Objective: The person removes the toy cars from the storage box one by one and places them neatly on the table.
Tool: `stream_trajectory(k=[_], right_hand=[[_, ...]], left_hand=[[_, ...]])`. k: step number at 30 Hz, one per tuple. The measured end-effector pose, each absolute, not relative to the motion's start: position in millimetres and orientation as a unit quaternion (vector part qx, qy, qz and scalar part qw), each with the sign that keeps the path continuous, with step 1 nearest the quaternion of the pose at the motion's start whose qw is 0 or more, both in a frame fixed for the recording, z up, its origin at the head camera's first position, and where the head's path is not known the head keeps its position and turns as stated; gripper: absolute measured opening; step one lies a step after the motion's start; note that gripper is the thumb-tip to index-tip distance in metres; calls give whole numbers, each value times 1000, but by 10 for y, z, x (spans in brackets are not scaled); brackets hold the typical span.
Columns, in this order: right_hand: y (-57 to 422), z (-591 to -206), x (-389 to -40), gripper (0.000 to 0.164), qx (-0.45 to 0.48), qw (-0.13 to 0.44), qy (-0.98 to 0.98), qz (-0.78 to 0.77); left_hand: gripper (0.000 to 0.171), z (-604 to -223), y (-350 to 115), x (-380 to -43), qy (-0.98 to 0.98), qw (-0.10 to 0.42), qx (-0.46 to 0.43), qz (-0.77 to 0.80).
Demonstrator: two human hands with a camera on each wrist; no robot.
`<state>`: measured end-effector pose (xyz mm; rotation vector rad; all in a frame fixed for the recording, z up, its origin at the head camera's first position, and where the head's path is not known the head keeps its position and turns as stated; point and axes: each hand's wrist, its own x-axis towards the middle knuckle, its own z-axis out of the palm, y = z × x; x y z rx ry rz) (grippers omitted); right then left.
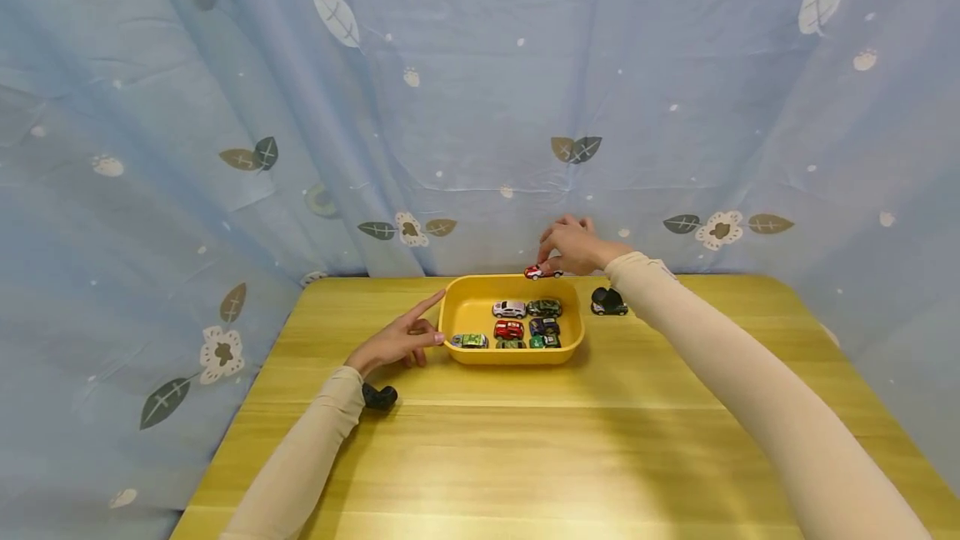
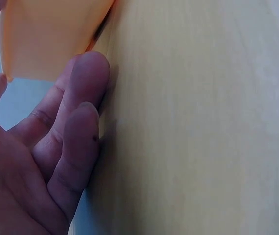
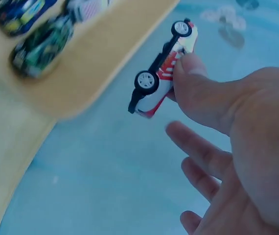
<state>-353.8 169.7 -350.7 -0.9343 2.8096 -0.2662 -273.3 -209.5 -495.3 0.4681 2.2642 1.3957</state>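
Observation:
My right hand [image 1: 570,247] pinches a red and white toy car [image 1: 543,272] between thumb and fingers, above the back rim of a yellow plastic bin [image 1: 516,359]. In the right wrist view this toy car [image 3: 165,68] is tilted, its black wheels showing, with the other fingers spread below it. My left hand [image 1: 397,342] is at the bin's left end, index finger stretched along the rim and thumb against the front left side. In the left wrist view its remaining fingers [image 2: 81,142] are loosely bent beside the bin wall [image 2: 51,39].
Inside the bin are several toy cars, among them a red car [image 1: 508,329], a lime green car [image 1: 469,341] and a camouflage car [image 1: 544,307]. Right of it is a dark toy car [image 1: 609,302]. A black strap-like object [image 1: 379,397] shows by the left wrist. A patterned curtain [image 1: 480,107] borders the table.

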Motion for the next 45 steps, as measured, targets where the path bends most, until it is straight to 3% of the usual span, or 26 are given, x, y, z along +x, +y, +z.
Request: stream_trajectory(k=[28,45], right_hand=[[2913,-3335,-3408,18,-247,113,959,-77],[3107,-3952,-3162,12,-255,87,958,-103]], left_hand=[[81,-4971,-2123,-2733,820,211,169,504],[82,-4953,-2091,-2748,816,218,177,504]])
